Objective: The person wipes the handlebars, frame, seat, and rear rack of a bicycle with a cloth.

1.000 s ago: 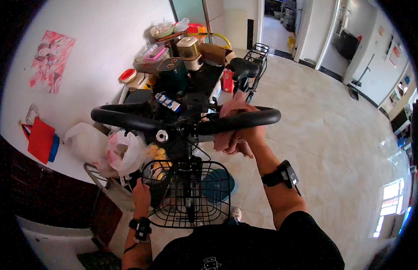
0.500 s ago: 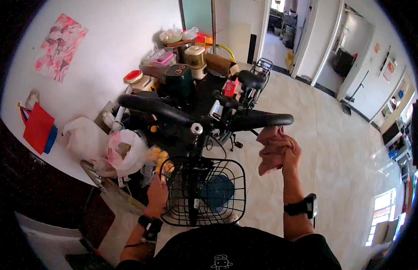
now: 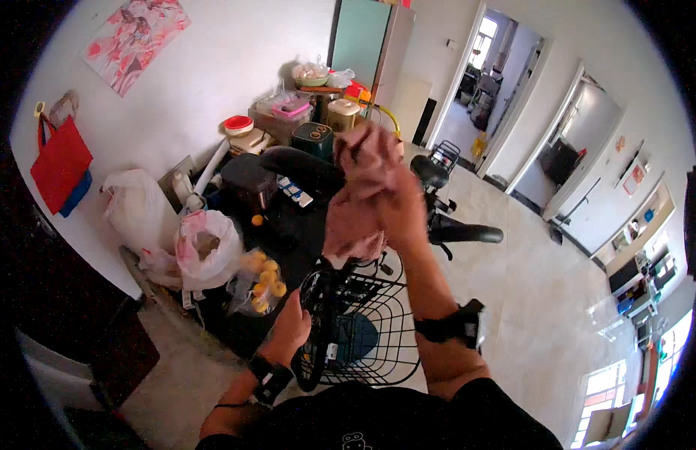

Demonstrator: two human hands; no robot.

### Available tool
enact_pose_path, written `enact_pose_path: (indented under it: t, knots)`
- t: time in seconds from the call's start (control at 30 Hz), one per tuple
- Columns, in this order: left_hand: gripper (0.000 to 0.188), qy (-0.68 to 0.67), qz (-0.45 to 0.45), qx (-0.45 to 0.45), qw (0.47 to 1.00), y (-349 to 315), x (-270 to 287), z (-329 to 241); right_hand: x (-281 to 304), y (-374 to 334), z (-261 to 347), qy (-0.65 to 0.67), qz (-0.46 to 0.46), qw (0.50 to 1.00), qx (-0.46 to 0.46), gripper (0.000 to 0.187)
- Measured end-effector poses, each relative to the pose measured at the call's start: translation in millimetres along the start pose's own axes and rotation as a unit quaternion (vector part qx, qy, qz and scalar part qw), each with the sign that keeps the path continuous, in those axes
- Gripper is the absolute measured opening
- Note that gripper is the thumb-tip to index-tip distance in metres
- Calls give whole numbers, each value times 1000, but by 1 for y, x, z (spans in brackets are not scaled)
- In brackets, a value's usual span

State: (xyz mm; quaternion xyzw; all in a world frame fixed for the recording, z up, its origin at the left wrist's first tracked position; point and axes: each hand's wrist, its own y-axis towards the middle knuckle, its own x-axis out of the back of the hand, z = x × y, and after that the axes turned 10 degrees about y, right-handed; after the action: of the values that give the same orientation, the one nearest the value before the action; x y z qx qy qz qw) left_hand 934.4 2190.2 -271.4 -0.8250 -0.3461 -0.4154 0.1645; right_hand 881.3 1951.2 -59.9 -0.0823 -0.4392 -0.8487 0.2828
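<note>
My right hand (image 3: 403,214) is closed on a crumpled pinkish-brown cloth (image 3: 355,229), held up in front of the bicycle's handlebar and hiding its middle. The right handlebar grip (image 3: 472,233) juts out beyond my wrist, and the left grip (image 3: 299,163) points toward the wall. Low on the left, my left hand (image 3: 289,328) is closed at the side of the black wire basket (image 3: 389,330), thumb up; its fingertips are partly hidden. A dark blue round thing (image 3: 357,337) shows through the basket wires. The black saddle (image 3: 429,172) lies beyond the cloth.
Left of the bicycle, a dark table carries a bag of yellow fruit (image 3: 264,283), white plastic bags (image 3: 208,251), a black bin-like container (image 3: 248,182) and a dark green appliance (image 3: 313,139). A red bag (image 3: 61,163) hangs on the wall. Doorways open beyond tiled floor (image 3: 528,300).
My right hand has carried the cloth from below the right grip up and left, before the handlebar's middle. The handlebar and basket have turned, and my left hand has shifted right. The view has tilted.
</note>
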Motion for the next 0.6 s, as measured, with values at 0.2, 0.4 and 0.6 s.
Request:
enact_pose_path:
  t: [0.2,0.4,0.6]
  knots:
    - [61,-100,84,-16,991,-2,32,-5,-25,-3,18,-27,40,999,-9,77]
    - [66,-94,75,-52,991,-4,28,-6,-35,11,34,25,-7,999,35,59]
    - [65,-111,86,-73,987,-3,28,5,-78,43,85,-21,-30,995,96,47]
